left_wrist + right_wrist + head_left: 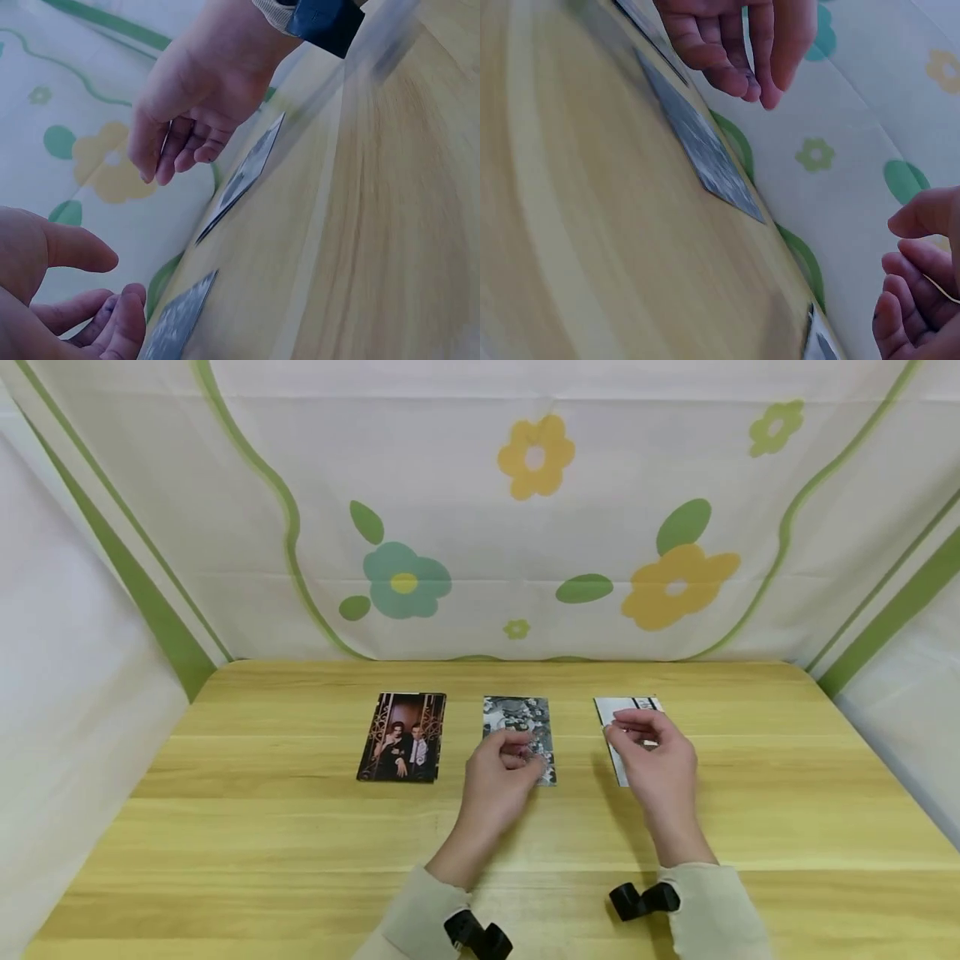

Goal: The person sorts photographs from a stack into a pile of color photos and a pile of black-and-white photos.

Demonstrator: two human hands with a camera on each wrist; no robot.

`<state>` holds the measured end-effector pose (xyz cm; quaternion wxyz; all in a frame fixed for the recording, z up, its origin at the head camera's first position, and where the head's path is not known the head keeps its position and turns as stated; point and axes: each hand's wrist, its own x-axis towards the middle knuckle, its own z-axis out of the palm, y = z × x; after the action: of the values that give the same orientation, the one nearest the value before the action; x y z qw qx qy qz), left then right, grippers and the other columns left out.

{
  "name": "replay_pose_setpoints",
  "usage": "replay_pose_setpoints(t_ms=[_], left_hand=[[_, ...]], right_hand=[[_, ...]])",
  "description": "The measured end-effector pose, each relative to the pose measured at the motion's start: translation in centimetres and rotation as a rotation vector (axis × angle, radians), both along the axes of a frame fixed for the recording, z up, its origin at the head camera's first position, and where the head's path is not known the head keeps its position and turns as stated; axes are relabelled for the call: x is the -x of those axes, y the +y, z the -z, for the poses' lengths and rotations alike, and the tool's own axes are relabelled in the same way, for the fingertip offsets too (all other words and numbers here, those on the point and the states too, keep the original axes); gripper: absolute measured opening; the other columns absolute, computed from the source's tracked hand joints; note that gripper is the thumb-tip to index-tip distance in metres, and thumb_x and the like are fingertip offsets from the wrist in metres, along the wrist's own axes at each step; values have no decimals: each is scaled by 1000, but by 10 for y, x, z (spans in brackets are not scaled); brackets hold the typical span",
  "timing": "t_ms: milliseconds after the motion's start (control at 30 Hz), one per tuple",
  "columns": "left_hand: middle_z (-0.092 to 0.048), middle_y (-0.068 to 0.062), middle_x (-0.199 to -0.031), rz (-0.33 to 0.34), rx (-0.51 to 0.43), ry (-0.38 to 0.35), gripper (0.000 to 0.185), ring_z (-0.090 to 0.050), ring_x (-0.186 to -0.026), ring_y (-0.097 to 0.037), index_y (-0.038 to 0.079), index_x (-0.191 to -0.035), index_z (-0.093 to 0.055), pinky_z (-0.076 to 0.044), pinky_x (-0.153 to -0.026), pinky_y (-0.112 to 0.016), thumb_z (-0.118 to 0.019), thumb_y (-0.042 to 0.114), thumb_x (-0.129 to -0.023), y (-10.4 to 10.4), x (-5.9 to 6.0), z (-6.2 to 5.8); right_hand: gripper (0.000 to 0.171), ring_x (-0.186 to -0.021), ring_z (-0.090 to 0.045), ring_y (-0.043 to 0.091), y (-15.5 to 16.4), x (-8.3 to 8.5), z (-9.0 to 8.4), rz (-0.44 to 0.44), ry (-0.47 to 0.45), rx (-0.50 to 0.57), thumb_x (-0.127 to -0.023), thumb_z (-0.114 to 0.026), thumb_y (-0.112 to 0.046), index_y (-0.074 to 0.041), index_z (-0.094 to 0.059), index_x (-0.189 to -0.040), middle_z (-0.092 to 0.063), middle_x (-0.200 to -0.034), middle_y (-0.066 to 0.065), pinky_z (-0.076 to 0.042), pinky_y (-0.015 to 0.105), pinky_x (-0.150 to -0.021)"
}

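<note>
Three photo cards lie in a row on the wooden table (pixel 300 843): a dark portrait card (pixel 402 737) at the left, a black-and-white card (pixel 517 717) in the middle and a white card (pixel 626 704) at the right. My left hand (pixel 525 758) hovers over the middle card's near end, fingers loosely curled and holding nothing. My right hand (pixel 626 731) hovers over the white card in the same loose curl. In the left wrist view, the left hand (pixel 120 281) is empty above the middle card (pixel 180 319), and the right hand (pixel 169 161) hangs above the white card (pixel 251 169).
A flowered cloth backdrop (pixel 480 527) stands behind the table, with white side walls (pixel 67 693) at left and right. Bare wood lies in front of the cards. In the right wrist view, the middle card (pixel 701 150) lies near the table's far edge.
</note>
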<state>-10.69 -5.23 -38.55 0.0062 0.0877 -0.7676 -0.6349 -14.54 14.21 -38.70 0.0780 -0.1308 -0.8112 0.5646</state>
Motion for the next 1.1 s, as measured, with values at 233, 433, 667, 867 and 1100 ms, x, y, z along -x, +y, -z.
replay_pose_setpoints(t_ms=[233,433,667,867,1100], left_hand=[[-75,-15,-107,-71,-5,-2,28,-68,-87,-17,-1,-117,-75,-59,-77,-25,-78,2,-89,-25,-7,2],[-75,-12,-107,-153,-15,-55,27,-68,-87,-17,2,-116,-76,-57,-78,-27,-79,3,-89,-39,-13,4],[-75,-13,-106,-173,-25,-46,29,-70,-89,-18,-1,-118,-75,-57,-80,-29,-78,2,-89,-46,-16,8],[-75,-14,-107,-185,-31,-48,30,-68,-88,-18,-1,-118,-74,-56,-78,-27,-78,0,-87,-49,-16,10],[-75,-14,-106,-197,-10,-36,29,-69,-88,-18,0,-117,-75,-55,-79,-30,-78,1,-88,-51,-13,12]], right_hand=[[27,-94,-64,7,-21,-4,3,-91,11,-8,-95,-81,-17,-10,-76,-120,-73,-104,-10,-52,17,-78],[27,-93,-65,10,-33,-7,3,-146,-14,26,-94,-81,-13,-8,-75,-120,-75,-108,-2,-55,18,-76],[29,-95,-64,13,-42,-11,4,-198,-56,11,-95,-82,-17,-10,-74,-123,-72,-112,4,-56,21,-78],[28,-92,-65,14,-44,-11,7,-204,-49,-4,-95,-81,-17,-10,-75,-122,-72,-111,6,-56,22,-74],[29,-94,-65,15,-43,-11,8,-211,-53,-14,-95,-81,-18,-11,-74,-123,-72,-113,7,-56,22,-76]])
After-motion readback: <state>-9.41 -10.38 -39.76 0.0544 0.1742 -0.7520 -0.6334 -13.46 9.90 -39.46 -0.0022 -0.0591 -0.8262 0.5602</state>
